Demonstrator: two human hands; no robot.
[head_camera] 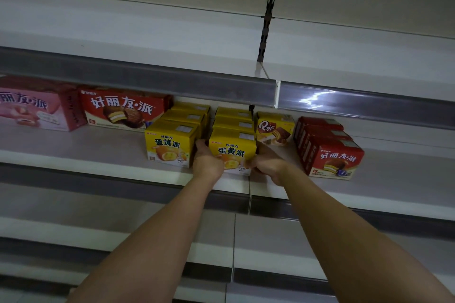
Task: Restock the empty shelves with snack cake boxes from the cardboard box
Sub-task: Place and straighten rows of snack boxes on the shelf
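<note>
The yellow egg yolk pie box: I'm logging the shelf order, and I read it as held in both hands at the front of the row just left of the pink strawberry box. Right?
Not quite. The head view shows the left hand and right hand holding the yellow egg yolk pie box just left of the Q cake box, not the pink strawberry box, which sits far left.

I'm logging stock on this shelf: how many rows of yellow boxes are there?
2: the left row stands beside the big red box; the right row sits next to it, its front box held by both hands. Boxes further back may be hidden.

Both arms outstretched; left hand (206, 162) and right hand (267, 163) apparently curled in grip.
</note>
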